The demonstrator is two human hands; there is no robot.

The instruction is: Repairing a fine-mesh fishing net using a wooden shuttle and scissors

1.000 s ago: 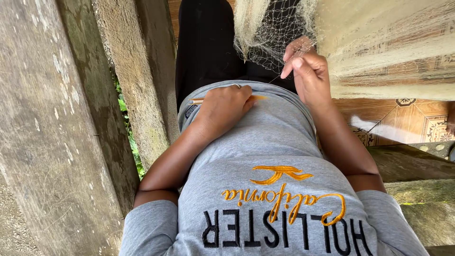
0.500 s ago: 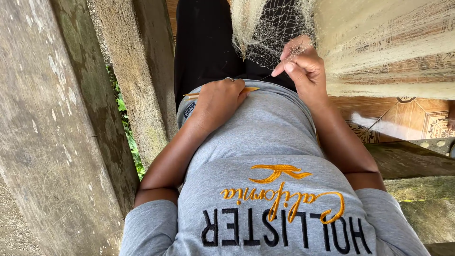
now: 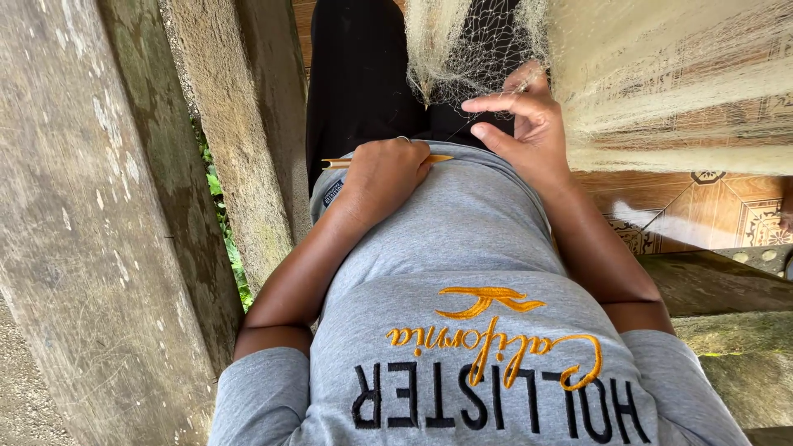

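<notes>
My left hand [image 3: 384,173] grips a thin yellow netting needle [image 3: 340,163]; my right hand [image 3: 520,124] pinches the pale fishing net [image 3: 471,49].

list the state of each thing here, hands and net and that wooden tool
left hand: closed over the netting needle, resting on the lap
netting needle: lying level, both ends poking out of the grip
right hand: raised, fingers pinching the net
fishing net: hanging bunched, draped over the lap
thread: too fine to tell
</notes>
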